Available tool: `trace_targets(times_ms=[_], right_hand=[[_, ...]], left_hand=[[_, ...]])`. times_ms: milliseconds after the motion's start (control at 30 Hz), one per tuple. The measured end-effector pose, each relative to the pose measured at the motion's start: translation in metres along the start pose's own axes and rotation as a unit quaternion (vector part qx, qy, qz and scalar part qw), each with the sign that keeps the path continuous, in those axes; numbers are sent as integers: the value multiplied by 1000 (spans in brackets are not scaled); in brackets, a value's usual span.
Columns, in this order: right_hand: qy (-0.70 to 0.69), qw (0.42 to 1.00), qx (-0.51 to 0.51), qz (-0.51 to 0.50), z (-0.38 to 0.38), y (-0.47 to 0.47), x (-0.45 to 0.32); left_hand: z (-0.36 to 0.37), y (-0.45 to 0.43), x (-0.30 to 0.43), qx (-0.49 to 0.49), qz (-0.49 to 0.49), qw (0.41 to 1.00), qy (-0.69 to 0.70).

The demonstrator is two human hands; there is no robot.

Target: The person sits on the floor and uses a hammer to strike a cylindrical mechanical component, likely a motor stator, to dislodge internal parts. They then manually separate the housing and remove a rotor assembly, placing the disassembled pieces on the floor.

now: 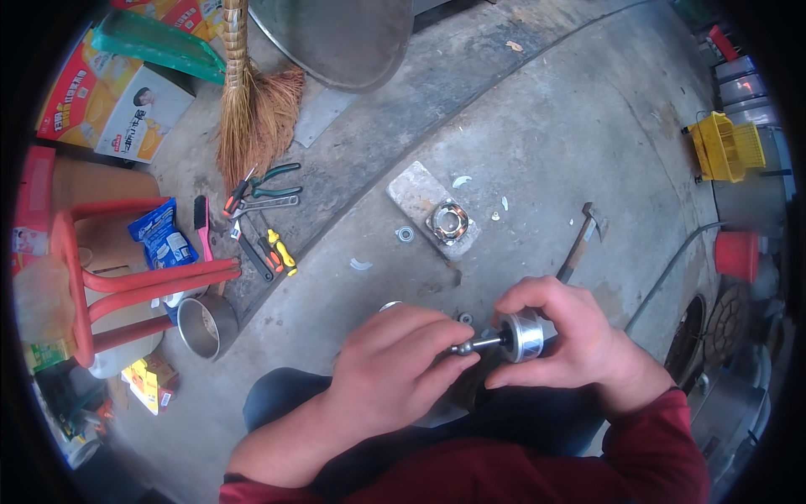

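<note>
A metal motor rotor (524, 336) with a steel shaft (486, 343) lies level between my two hands, above my knees. My right hand (567, 334) curls around the rotor body, thumb below and fingers above. With thumb and fingertips, my left hand (397, 362) pinches the shaft's far end, where a small rounded metal part (465, 348) shows. Beyond my hands, a motor stator with copper windings (450, 222) rests on a stone block (412, 186). Beside the block sits a ball bearing (405, 234). Another small ring-shaped part (465, 319) lies near my left fingertips.
A hammer (578, 242) lies on the concrete floor beyond my right hand. To the left are pliers (277, 181), an adjustable wrench (267, 203), screwdrivers (281, 252), a brush (201, 220), a metal pot (206, 324) and a red stool (75, 277). A straw broom (258, 120) stands behind.
</note>
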State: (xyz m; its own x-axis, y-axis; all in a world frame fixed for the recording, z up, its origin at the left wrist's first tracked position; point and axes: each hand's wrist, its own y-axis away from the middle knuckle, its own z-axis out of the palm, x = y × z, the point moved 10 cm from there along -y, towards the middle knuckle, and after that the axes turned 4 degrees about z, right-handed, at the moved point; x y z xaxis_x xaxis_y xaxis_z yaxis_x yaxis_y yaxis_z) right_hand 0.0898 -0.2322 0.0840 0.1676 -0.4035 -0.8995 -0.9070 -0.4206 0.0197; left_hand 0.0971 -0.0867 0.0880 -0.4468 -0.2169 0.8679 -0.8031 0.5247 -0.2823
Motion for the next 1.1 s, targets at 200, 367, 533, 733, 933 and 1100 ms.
trace_targets(times_ms=[200, 367, 533, 733, 933, 1100], right_hand=[[4, 1000, -8, -7, 1, -1, -2], [-30, 999, -22, 25, 4, -1, 3], [9, 989, -79, 121, 19, -2, 26], [19, 960, -163, 227, 37, 3, 66], [-50, 953, 73, 290, -42, -3, 88], [-104, 955, 113, 256, -48, 1, 88]], left_hand=[[3, 1, 2, -7, -10, 1000, -18], [5, 5, -1, -7, -10, 1000, -5], [27, 11, -21, -95, -71, 993, -18], [72, 35, -67, -255, -136, 955, 70], [70, 70, -169, -226, -432, 869, 86], [111, 85, -204, -262, -426, 866, -1]])
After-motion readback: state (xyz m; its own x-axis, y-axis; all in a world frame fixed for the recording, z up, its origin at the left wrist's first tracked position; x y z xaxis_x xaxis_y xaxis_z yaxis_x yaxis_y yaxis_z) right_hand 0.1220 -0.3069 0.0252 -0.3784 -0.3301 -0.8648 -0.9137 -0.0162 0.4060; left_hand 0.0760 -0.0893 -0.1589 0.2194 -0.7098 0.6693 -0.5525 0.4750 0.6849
